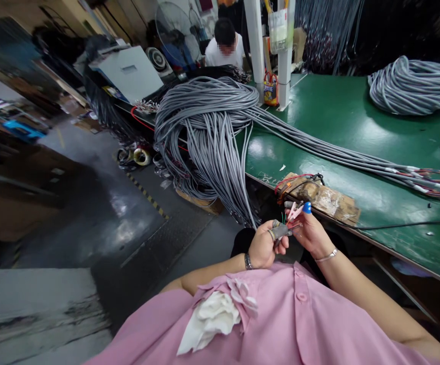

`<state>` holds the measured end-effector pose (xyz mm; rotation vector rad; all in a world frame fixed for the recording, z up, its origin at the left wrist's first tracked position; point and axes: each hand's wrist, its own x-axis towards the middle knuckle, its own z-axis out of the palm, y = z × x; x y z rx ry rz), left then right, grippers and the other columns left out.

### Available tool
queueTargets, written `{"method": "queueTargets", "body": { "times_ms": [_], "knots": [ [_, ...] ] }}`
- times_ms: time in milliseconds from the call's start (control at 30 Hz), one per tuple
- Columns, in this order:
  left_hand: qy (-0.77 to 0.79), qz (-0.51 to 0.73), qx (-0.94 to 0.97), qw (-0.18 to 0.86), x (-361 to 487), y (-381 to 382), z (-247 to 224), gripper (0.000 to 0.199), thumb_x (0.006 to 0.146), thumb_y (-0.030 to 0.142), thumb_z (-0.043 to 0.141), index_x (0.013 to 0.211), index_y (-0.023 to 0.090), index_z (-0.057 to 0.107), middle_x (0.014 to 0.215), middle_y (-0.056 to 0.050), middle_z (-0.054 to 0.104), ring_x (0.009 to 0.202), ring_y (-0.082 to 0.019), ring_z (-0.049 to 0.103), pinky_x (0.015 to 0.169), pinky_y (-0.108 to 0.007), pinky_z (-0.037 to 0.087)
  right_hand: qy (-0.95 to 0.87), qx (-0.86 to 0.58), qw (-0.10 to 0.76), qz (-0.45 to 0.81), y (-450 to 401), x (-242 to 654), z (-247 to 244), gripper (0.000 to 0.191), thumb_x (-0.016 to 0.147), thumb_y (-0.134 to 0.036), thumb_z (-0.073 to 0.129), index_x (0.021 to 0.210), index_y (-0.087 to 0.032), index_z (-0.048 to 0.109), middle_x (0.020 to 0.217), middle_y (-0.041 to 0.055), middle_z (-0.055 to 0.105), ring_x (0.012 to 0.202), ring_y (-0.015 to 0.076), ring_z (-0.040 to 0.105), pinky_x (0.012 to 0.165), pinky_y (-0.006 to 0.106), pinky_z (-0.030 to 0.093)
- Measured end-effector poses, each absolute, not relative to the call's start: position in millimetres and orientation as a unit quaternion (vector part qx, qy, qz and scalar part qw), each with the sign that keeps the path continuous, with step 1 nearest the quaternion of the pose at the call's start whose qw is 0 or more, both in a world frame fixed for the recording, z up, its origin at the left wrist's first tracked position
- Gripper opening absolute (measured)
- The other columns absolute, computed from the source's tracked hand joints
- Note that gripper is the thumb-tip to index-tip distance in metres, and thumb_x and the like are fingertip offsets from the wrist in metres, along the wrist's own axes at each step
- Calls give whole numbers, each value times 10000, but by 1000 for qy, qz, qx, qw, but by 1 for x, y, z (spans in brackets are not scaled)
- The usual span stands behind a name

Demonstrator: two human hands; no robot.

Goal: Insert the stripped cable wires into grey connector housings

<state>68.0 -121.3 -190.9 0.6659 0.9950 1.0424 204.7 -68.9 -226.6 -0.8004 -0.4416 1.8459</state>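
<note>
In front of my chest, my left hand [264, 245] is closed on a cable end, and grey coverings wrap its thumb and finger. Thin coloured wires [289, 221], red and green among them, fan out between the two hands. Close beside it, my right hand [311, 234] pinches a small pale pink clip-like piece [294, 213] against the wires. A blue cover [307, 207] sits on one of its fingertips. Just beyond, a worn wooden block [324, 196] with red and black leads lies at the bench edge. The exact grip is partly hidden by my fingers.
A large heap of grey cables [212, 116] hangs over the edge of the green bench [330, 124]. Stripped cable ends [419, 180] lie to the right, and a coil [413, 86] sits behind. A white post [256, 45] rises from the bench. Another person [224, 48] is at the back.
</note>
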Motion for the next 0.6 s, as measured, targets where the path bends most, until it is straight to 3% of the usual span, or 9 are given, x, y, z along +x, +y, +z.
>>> {"method": "queueTargets", "body": {
  "times_ms": [233,467,600],
  "knots": [
    [459,455,293,704,68,-121,-195,234,742,309,631,658,145,487,514,-11,573,340,-75,453,349,-181,214,-151,-329,537,762,-66,199,-225,376,704,-520,731,820,-164,690,770,39,680,597,121,565,559,249,460],
    [442,466,300,705,62,-128,-195,217,745,311,626,675,139,513,512,-11,575,336,-74,448,342,-178,215,-172,-281,500,801,-73,205,-217,529,738,-684,582,858,-179,684,817,55,669,630,129,565,581,257,470],
    [439,486,285,700,61,-131,-193,260,737,334,652,664,143,491,519,-8,574,341,-72,446,347,-176,239,-193,-293,502,791,-75,209,-212,316,787,-490,662,882,-189,687,804,25,652,651,110,554,609,234,461]
  ]
}}
